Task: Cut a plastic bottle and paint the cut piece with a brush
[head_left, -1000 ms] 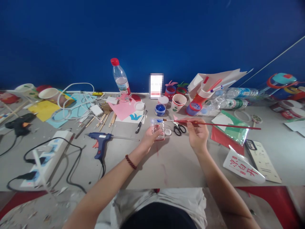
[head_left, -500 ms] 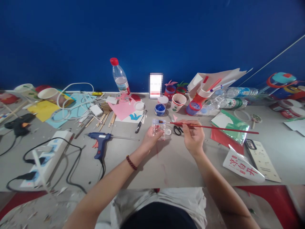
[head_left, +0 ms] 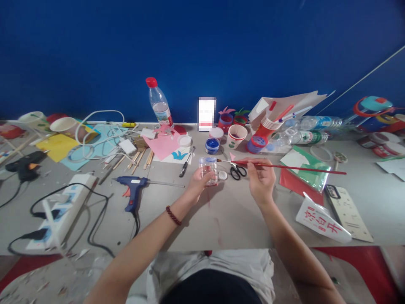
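Observation:
My left hand (head_left: 200,182) is closed around a clear plastic bottle piece (head_left: 209,171) with blue paint near its upper rim. In my right hand (head_left: 262,179) a long red paintbrush (head_left: 294,168) is pinched, lying nearly level. Its bristle tip points left and is beside the upper right edge of the clear piece; whether it touches I cannot tell. Just behind stands an open jar of blue paint (head_left: 212,146). A pair of black-handled scissors (head_left: 236,173) and a small white cap (head_left: 222,175) lie between my hands on the table.
A blue glue gun (head_left: 135,185) and a white power strip (head_left: 68,211) with cables lie to the left. At the back are a red-capped bottle (head_left: 160,101) and a paper cup (head_left: 237,136). A clear sheet with red lettering (head_left: 322,221) lies front right.
My right hand has moved slightly right, drawing the brush tip from over the clear piece to its right edge. My left hand and the piece have shifted slightly left.

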A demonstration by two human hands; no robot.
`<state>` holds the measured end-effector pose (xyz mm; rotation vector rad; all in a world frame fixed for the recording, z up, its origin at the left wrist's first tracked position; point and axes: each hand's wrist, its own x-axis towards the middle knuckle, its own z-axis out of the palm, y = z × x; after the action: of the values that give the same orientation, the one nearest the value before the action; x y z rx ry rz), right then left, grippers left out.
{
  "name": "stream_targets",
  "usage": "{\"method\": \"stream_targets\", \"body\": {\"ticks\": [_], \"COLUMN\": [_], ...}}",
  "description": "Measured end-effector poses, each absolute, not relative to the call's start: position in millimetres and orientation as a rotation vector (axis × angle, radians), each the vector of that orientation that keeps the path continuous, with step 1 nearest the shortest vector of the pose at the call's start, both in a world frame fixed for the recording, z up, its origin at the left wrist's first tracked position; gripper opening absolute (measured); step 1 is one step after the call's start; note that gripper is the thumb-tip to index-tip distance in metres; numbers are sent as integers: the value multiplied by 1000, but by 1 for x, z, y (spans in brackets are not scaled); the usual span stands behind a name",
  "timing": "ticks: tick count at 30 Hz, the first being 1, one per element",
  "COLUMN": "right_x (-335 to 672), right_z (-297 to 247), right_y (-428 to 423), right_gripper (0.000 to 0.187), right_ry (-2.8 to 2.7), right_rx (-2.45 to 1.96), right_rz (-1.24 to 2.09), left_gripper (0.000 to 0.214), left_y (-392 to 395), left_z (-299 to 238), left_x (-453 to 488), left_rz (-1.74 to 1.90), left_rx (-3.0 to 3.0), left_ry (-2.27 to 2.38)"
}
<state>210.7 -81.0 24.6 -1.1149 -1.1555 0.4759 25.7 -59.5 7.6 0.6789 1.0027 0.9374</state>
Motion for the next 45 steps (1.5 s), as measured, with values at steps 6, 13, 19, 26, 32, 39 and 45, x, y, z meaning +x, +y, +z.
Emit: {"method": "stream_targets", "body": {"ticks": [6, 13, 19, 26, 32, 39, 45], "right_x": [202, 193, 198, 203, 208, 195, 192], "right_z": [24, 28, 27, 24, 23, 24, 26], "right_y": [-86, -88, -89, -85, -83, -88, -88], "right_gripper": [11, 6, 6, 7, 9, 7, 4], "right_ry": [-1138, -1216, -1250, -1222, -1135, -1153, -1222], "right_rx": [-1043, -1023, -1082, -1145, -1118, -998, -1017], "right_rz": [627, 565, 483, 448, 422, 629, 541], "left_gripper": [51, 53, 54, 53, 52, 53, 53], "left_y": [-62, -61, -61, -59, -60, -63, -63], "left_z": [11, 11, 10, 7, 9, 9, 8], "left_x": [29, 29, 27, 25, 26, 30, 31], "left_rz": [934, 941, 928, 929, 934, 951, 948], "left_rx": [729, 739, 729, 681, 686, 746, 772], "left_ry": [1040, 1019, 1032, 1002, 1009, 1025, 1031]}}
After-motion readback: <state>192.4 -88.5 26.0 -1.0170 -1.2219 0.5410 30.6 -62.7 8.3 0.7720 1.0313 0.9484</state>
